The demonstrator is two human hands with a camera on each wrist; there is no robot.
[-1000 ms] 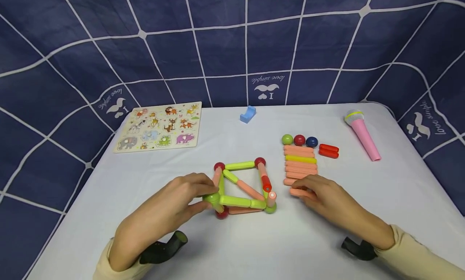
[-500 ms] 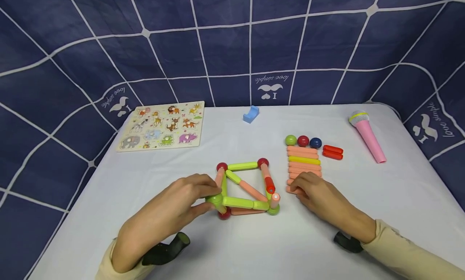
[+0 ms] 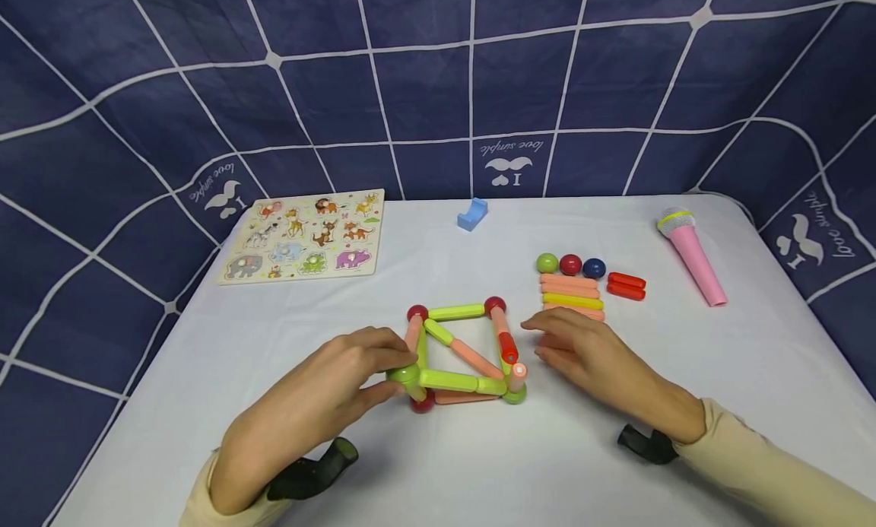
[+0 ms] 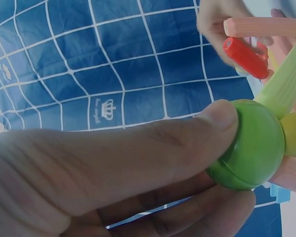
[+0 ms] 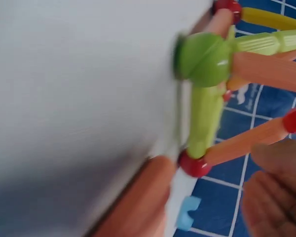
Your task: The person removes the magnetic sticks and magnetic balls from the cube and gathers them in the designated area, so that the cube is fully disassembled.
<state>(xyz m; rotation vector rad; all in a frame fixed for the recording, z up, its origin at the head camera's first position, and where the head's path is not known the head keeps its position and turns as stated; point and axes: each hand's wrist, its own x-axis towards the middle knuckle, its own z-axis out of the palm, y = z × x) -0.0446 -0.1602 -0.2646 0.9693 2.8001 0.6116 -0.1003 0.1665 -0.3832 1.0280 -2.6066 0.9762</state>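
Observation:
My left hand (image 3: 342, 371) pinches a green ball (image 4: 254, 143) between thumb and fingers, at the front left of a frame of balls and sticks (image 3: 455, 312). Light green and salmon sticks join its red and green balls. A salmon stick with a red end piece (image 3: 508, 347) stands at the frame's right side, near another raised salmon stick (image 3: 518, 376). My right hand (image 3: 591, 352) hovers between the frame and a row of salmon sticks (image 3: 569, 282), fingers loosely extended, holding nothing visible. It hides the row's near part. In the right wrist view, a salmon stick (image 5: 143, 202) lies below the frame.
Behind the row sit a green ball (image 3: 547, 263), a red ball (image 3: 571, 265) and a blue ball (image 3: 594, 268). Two red sticks (image 3: 626, 286) lie beside them. Farther off are a pink toy microphone (image 3: 694, 259), a blue block (image 3: 472, 214) and an animal puzzle board (image 3: 301, 238).
My right hand has left the salmon stick at the row's near end, its fingers spreading and moving left toward the frame. My left hand stays on the green ball.

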